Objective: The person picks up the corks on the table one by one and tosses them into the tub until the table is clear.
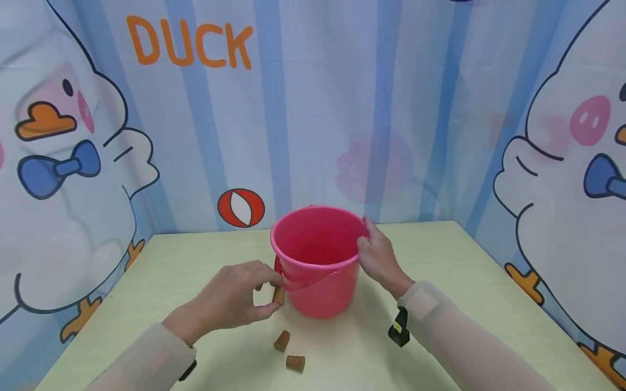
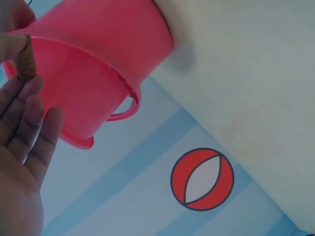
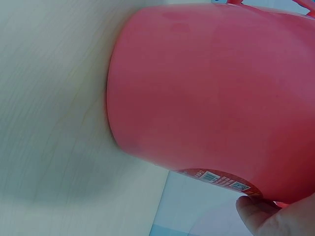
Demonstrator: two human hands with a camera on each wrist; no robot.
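A pink bucket [image 1: 320, 293] stands upright on the pale table, its mouth facing up and its handle folded down against the side. My right hand [image 1: 381, 258] grips the bucket's rim on the right, thumb over the edge; in the right wrist view fingers show beside a printed label [image 3: 221, 180]. At the bucket's left side, my left hand [image 1: 235, 296] pinches a brown cork [image 2: 25, 59] between thumb and index finger, just outside the rim. Two more corks lie on the table in front of the bucket: one cork [image 1: 282, 341] tilted, the other cork [image 1: 295, 363] nearer me.
The light wooden table [image 1: 195, 260] reaches back to a blue striped curtain [image 1: 313, 108] printed with ducks and a ball. Curtain panels also flank the table left and right. A small black device [image 1: 399, 328] hangs at my right wrist.
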